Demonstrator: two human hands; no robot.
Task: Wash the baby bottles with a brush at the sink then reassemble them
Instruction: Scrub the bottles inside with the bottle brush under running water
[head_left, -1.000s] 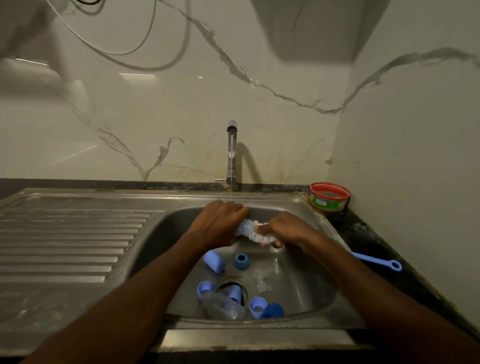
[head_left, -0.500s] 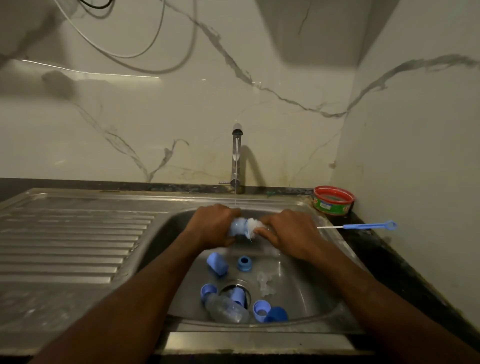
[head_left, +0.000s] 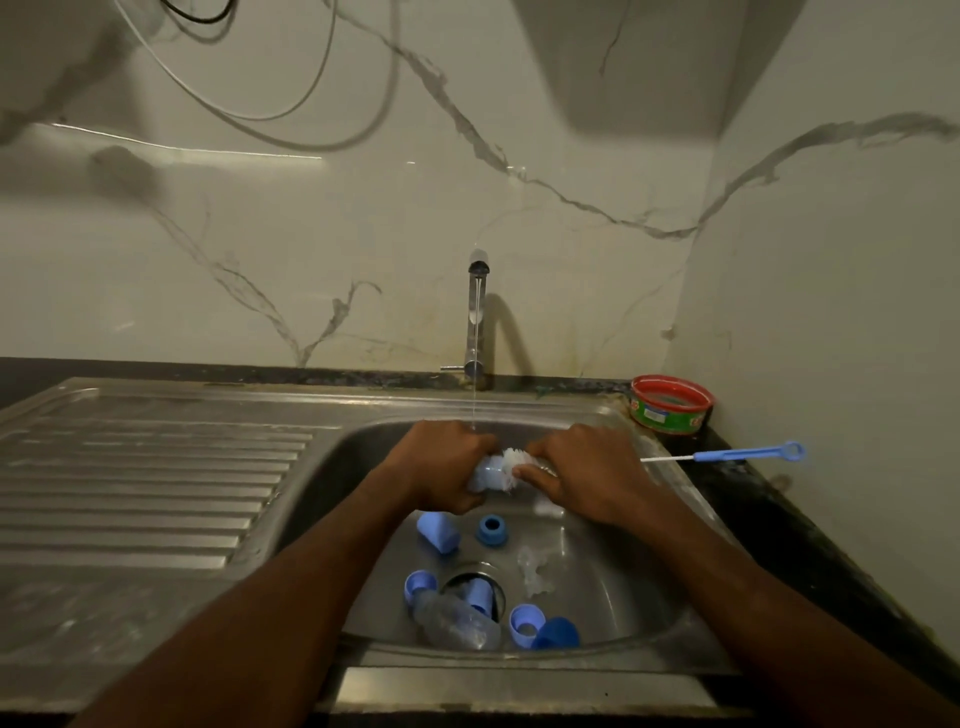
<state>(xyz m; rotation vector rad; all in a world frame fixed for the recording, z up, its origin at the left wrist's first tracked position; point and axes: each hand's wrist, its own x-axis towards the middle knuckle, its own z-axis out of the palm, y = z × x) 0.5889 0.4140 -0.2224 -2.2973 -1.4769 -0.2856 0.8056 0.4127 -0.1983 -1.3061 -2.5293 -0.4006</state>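
Your left hand (head_left: 441, 467) gripped a pale blue bottle part (head_left: 485, 475) over the sink (head_left: 644, 597), its fingers curled round it, just under the thin stream from the tap (head_left: 477, 317). Your right hand (head_left: 587, 478) pinched the brush (head_left: 727, 456) close to its white bristle head (head_left: 511, 462), the fingers pressed together on the wire, with the blue handle sticking out over the counter (head_left: 769, 499) on the right.

Over the last second the handle swung up from a low, downward slant to nearly level, and more of the bristles came out of the part's mouth. I'd judge that as one stroke of the scrub, so this piece was still being cleaned.

Below your hands the rest lay loose in the basin: a clear bottle (head_left: 457, 621) on its side near the drain, blue caps and rings around it, and clear teats (head_left: 535, 569) to the right. A red-rimmed tub (head_left: 671, 405) stood in the corner. Reassembly was not yet begun.
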